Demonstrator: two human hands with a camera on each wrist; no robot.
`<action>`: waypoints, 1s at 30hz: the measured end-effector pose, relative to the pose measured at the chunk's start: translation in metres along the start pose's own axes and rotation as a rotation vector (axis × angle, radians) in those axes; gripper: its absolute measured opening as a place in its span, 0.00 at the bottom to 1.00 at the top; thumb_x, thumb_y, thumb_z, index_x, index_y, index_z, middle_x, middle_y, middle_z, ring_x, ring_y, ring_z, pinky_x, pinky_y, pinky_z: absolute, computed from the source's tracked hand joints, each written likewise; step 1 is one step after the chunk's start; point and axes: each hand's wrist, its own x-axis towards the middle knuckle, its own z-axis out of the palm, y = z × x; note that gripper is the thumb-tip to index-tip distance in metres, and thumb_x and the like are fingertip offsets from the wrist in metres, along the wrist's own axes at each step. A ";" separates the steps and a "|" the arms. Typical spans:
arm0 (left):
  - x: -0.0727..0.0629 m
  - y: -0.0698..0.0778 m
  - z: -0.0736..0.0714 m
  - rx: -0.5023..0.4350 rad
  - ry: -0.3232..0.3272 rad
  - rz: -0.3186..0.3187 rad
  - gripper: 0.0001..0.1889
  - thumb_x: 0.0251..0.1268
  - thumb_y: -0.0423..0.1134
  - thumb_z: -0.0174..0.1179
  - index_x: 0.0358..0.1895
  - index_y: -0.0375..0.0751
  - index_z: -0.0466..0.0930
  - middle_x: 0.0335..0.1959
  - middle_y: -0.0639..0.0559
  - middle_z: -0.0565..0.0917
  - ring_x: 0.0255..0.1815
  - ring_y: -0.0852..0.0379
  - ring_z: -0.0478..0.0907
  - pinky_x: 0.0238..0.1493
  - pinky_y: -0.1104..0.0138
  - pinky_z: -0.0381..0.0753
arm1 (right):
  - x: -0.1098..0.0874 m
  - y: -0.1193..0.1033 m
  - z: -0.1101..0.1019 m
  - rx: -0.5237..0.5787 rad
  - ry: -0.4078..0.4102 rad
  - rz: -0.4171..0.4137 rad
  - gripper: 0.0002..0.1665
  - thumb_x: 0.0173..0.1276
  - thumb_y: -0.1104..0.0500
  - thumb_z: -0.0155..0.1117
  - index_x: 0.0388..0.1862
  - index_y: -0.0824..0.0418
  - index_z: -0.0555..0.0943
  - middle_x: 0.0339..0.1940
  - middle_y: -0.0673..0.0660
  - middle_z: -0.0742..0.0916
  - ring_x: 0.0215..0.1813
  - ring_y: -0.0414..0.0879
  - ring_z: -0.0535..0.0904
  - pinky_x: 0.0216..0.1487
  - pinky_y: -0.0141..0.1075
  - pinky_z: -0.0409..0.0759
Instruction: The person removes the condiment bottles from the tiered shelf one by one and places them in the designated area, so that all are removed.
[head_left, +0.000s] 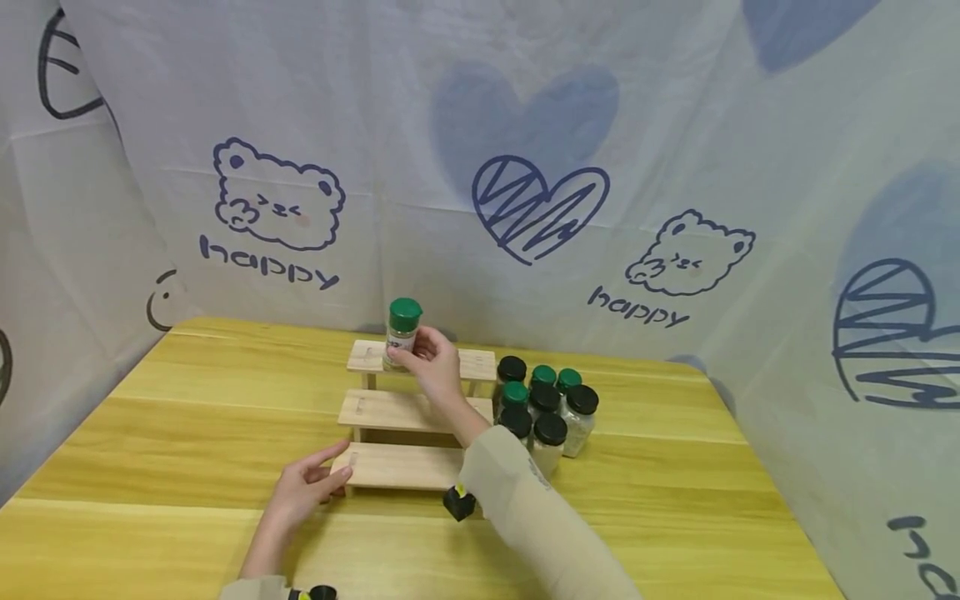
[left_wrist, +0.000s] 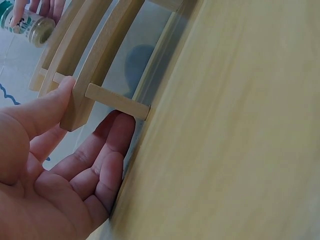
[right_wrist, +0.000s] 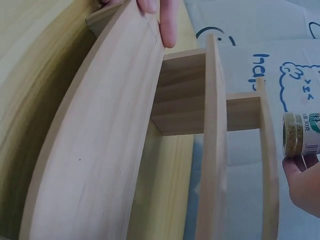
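Observation:
My right hand pinches a green-capped spice jar upright at the left end of the wooden rack's top step. From the right wrist view, the jar shows its glass bottom, with seasoning inside and a printed label. The jar's base stands apart from the boards there. My left hand grips the left end of the three-step wooden rack at its lowest board. Close up in the left wrist view, the thumb lies on the board's end and the other fingers curl beside the leg.
Several jars with black caps and green caps stand grouped against the rack's right side. The rack sits on a yellow wood-grain table. A printed cloth hangs behind the table's back edge.

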 end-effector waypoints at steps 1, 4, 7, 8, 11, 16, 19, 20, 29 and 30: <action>0.000 0.000 0.000 0.000 0.000 0.001 0.25 0.59 0.36 0.58 0.61 0.35 0.66 0.35 0.42 0.81 0.31 0.53 0.77 0.31 0.66 0.74 | -0.001 -0.001 -0.001 0.004 0.004 -0.002 0.23 0.54 0.66 0.66 0.49 0.71 0.74 0.45 0.60 0.81 0.46 0.46 0.77 0.47 0.33 0.73; 0.001 0.000 0.001 -0.001 0.000 0.003 0.25 0.59 0.36 0.58 0.61 0.35 0.66 0.36 0.41 0.81 0.32 0.53 0.77 0.31 0.66 0.74 | -0.004 -0.005 -0.005 0.025 0.020 0.007 0.22 0.53 0.67 0.67 0.48 0.71 0.74 0.45 0.61 0.81 0.46 0.47 0.76 0.47 0.34 0.73; 0.001 0.000 0.001 0.003 -0.005 0.004 0.25 0.59 0.36 0.58 0.61 0.35 0.66 0.37 0.41 0.81 0.32 0.53 0.77 0.31 0.66 0.74 | -0.008 -0.010 -0.009 0.043 0.025 0.019 0.21 0.52 0.68 0.67 0.46 0.71 0.75 0.44 0.61 0.81 0.45 0.47 0.77 0.47 0.35 0.74; 0.001 0.000 0.001 0.002 -0.006 0.003 0.25 0.60 0.36 0.58 0.61 0.35 0.66 0.37 0.41 0.81 0.32 0.53 0.77 0.31 0.66 0.74 | -0.009 -0.011 -0.010 0.048 0.018 0.028 0.21 0.52 0.68 0.67 0.46 0.71 0.75 0.43 0.61 0.81 0.44 0.47 0.77 0.47 0.35 0.74; 0.001 0.000 0.001 0.000 -0.005 0.000 0.25 0.60 0.36 0.58 0.61 0.35 0.65 0.36 0.42 0.81 0.32 0.53 0.77 0.31 0.66 0.74 | -0.015 -0.013 -0.015 0.050 -0.011 0.056 0.21 0.52 0.68 0.67 0.46 0.70 0.75 0.43 0.59 0.81 0.44 0.45 0.76 0.46 0.35 0.74; 0.000 -0.002 0.001 0.012 0.004 -0.003 0.26 0.59 0.37 0.58 0.61 0.36 0.66 0.36 0.43 0.81 0.33 0.54 0.77 0.31 0.66 0.74 | -0.023 -0.015 -0.022 0.079 -0.040 0.074 0.21 0.52 0.70 0.66 0.47 0.71 0.75 0.44 0.60 0.81 0.44 0.46 0.76 0.47 0.36 0.74; 0.000 -0.002 0.002 0.021 0.006 -0.003 0.26 0.59 0.37 0.58 0.61 0.36 0.66 0.37 0.42 0.81 0.33 0.54 0.77 0.32 0.66 0.74 | -0.029 -0.015 -0.027 0.087 -0.060 0.072 0.21 0.52 0.71 0.66 0.47 0.72 0.74 0.44 0.62 0.81 0.46 0.48 0.76 0.48 0.37 0.73; 0.000 -0.002 0.002 0.024 0.007 -0.002 0.26 0.59 0.37 0.58 0.61 0.36 0.66 0.37 0.42 0.81 0.34 0.54 0.76 0.32 0.66 0.74 | -0.031 -0.015 -0.029 0.085 -0.068 0.073 0.21 0.52 0.71 0.66 0.47 0.72 0.74 0.45 0.62 0.80 0.46 0.49 0.76 0.48 0.37 0.73; 0.000 -0.001 0.002 0.023 0.012 0.002 0.26 0.59 0.37 0.58 0.61 0.35 0.66 0.36 0.41 0.81 0.33 0.54 0.77 0.31 0.67 0.74 | -0.046 -0.015 -0.049 0.049 -0.097 0.080 0.20 0.50 0.72 0.66 0.44 0.72 0.74 0.45 0.62 0.80 0.47 0.50 0.76 0.50 0.38 0.72; 0.000 -0.001 0.002 0.025 0.011 0.004 0.26 0.59 0.37 0.58 0.61 0.35 0.66 0.36 0.41 0.81 0.33 0.54 0.77 0.31 0.67 0.74 | -0.048 -0.015 -0.052 0.043 -0.099 0.075 0.20 0.50 0.72 0.66 0.44 0.73 0.74 0.45 0.62 0.80 0.47 0.50 0.76 0.50 0.38 0.72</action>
